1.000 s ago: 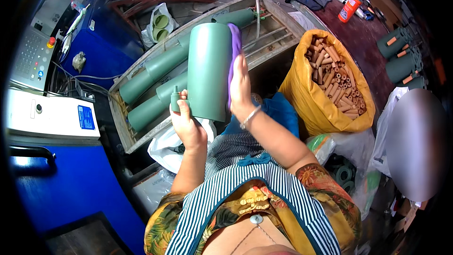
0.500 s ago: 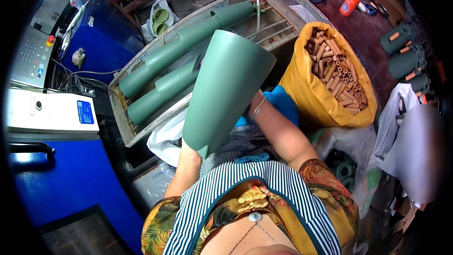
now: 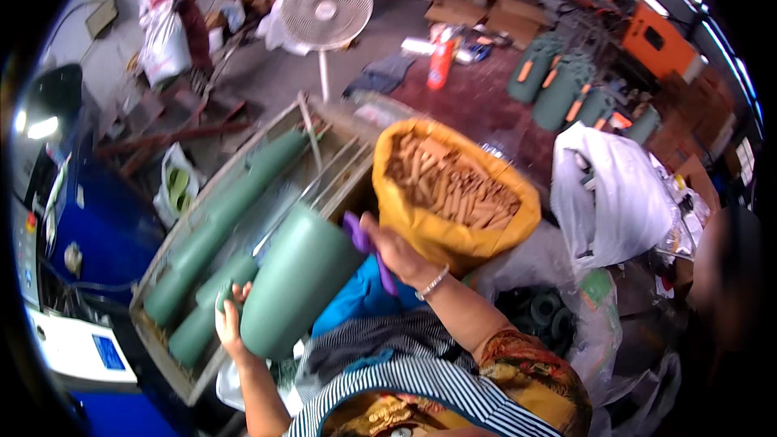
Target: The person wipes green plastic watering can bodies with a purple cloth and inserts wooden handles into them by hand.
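Observation:
I hold a wide green tube (image 3: 295,279) slanted in front of my chest. My left hand (image 3: 229,322) grips its lower end. My right hand (image 3: 395,252) is at its upper end with a purple strip (image 3: 362,241) pressed between fingers and tube. Just beyond lies a long shallow tray (image 3: 182,372) with longer green tubes (image 3: 218,222) lying lengthwise in it. A blue cloth (image 3: 360,295) shows under my right forearm.
A yellow sack (image 3: 445,239) of brown cardboard cores stands to the right. White plastic bags (image 3: 611,186) lie further right. A blue machine (image 3: 97,235) stands at the left. A standing fan (image 3: 325,8), green containers (image 3: 558,85) and another person (image 3: 166,16) are farther off.
The tube has swung from end-on toward me to slanting left and down. My view has lifted, bringing the fan and the far floor into sight.

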### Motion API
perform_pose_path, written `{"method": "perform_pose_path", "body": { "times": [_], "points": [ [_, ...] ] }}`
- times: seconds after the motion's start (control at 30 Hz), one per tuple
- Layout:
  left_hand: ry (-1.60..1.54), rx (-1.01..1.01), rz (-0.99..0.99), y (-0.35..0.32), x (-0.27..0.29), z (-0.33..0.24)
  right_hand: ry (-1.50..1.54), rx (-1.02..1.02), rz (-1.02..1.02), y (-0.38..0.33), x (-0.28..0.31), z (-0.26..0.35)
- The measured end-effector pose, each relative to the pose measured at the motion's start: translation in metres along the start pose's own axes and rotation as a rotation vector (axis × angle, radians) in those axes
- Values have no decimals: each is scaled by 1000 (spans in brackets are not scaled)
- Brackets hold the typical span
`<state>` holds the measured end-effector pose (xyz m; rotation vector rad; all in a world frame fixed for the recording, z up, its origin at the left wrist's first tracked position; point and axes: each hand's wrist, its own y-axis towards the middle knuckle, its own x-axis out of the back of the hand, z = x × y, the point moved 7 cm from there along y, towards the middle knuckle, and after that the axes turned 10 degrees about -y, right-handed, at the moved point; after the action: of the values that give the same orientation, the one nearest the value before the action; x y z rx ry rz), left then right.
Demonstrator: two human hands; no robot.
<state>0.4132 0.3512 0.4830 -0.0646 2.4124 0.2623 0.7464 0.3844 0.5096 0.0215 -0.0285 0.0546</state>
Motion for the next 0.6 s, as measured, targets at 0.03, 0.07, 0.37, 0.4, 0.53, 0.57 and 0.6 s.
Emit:
{"method": "perform_pose_path", "body": {
  "times": [0.03, 0.07, 0.37, 0.4, 0.53, 0.57, 0.6],
  "points": [
    [29, -30, 51, 2, -1, -2, -28, -46, 186, -11, 2, 15],
    [122, -121, 168, 2, -14, -12, -73, -81, 380, -24, 2, 34],
    [-111, 133, 256, 0, -76, 6, -205, 603, 421, -103, 14, 103],
    [-160, 271, 183, -4, -61, 25, -183, 602, 490, -102, 14, 102],
    [-487, 790, 83, -30, -49, 92, -193, 496, 731, -92, 15, 87],
    [-418, 777, 66, -26, -43, 104, -214, 445, 782, -90, 11, 80],
    [-352, 779, 47, -22, -42, 116, -501, 499, 799, -92, 7, 61]
  ]
}}
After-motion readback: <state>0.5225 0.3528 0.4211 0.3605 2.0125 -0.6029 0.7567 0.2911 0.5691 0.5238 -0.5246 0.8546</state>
